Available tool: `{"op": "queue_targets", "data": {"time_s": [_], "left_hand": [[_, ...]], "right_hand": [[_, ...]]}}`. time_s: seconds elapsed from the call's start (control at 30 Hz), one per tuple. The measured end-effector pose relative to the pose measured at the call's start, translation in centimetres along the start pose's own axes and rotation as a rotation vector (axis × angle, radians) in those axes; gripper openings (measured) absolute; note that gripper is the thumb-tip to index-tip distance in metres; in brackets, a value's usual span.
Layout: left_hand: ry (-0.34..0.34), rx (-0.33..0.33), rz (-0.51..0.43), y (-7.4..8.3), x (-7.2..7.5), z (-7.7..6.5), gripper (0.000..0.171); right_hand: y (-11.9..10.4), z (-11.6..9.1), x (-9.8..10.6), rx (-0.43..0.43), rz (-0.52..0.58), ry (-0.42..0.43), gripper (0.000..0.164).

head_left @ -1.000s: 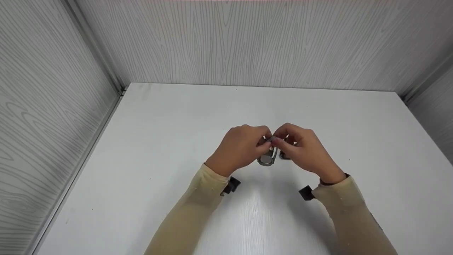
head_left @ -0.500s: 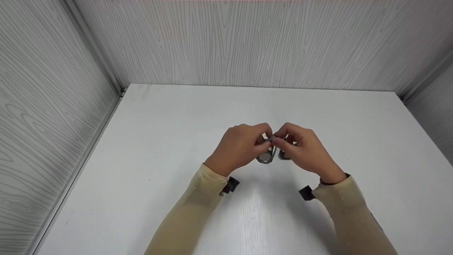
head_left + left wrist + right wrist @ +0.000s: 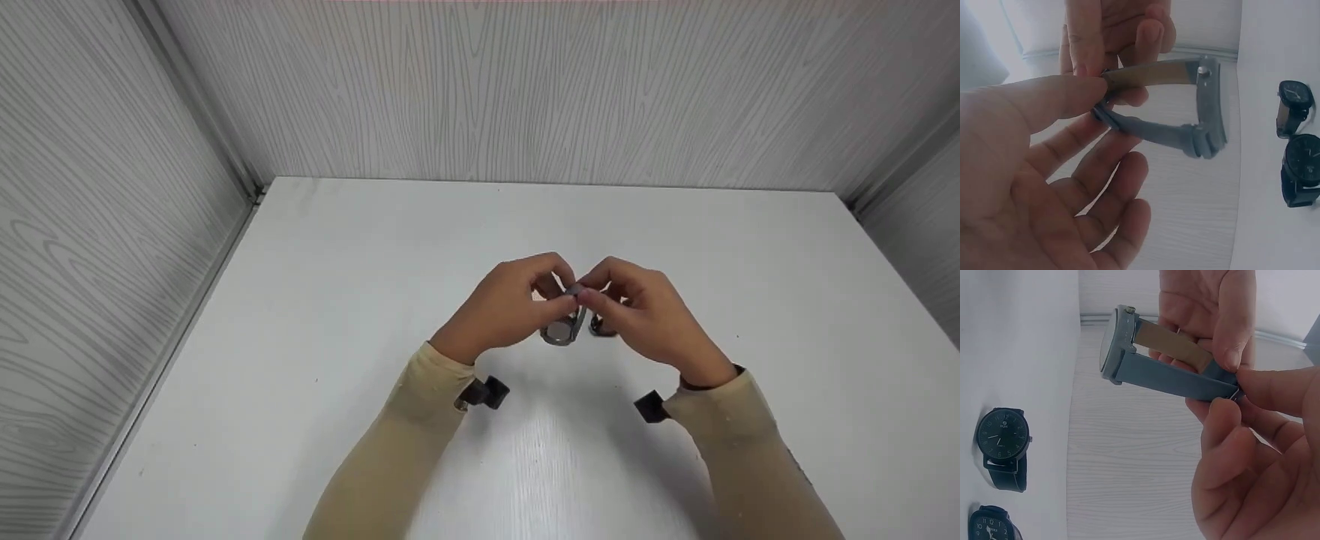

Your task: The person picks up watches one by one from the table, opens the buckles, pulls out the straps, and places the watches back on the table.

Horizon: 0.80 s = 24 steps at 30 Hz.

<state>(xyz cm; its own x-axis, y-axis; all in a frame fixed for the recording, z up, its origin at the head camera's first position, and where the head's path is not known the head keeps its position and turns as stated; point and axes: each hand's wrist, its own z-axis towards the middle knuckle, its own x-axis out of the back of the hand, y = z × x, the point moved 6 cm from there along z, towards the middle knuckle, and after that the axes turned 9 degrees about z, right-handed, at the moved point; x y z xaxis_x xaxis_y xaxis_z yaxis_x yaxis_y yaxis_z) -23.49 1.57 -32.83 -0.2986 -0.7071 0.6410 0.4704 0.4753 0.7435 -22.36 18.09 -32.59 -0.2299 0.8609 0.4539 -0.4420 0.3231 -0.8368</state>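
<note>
A wristwatch (image 3: 558,331) with a grey-blue strap, tan on the inside, is held up between both hands. My left hand (image 3: 510,304) pinches the strap's end between thumb and fingers. Meeting it there, my right hand (image 3: 646,316) pinches the strap near its buckle. The strap (image 3: 1176,377) forms a loop, with the grey case (image 3: 1116,347) at the end away from the fingers. In the left wrist view the case (image 3: 1211,107) appears edge-on. Fingertips partly cover the buckle.
On the white table (image 3: 420,240) lie a round black watch (image 3: 1003,434) and a black watch with a squarish case (image 3: 991,527). In the head view, the right hand partly covers a dark watch (image 3: 601,327). Wood-grain panels (image 3: 480,97) stand behind and at the sides.
My left hand has shifted slightly up, its fingers re-placed on the strap. The watch case has swung a little left and up. My right hand has barely moved.
</note>
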Motion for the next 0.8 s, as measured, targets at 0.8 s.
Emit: {"op": "queue_targets", "data": {"time_s": [0.8], "left_hand": [[-0.001, 0.092, -0.054, -0.28, -0.22, 0.25, 0.017]], "right_hand": [[-0.17, -0.06, 0.36, 0.047, 0.078, 0.112, 0.009]]}}
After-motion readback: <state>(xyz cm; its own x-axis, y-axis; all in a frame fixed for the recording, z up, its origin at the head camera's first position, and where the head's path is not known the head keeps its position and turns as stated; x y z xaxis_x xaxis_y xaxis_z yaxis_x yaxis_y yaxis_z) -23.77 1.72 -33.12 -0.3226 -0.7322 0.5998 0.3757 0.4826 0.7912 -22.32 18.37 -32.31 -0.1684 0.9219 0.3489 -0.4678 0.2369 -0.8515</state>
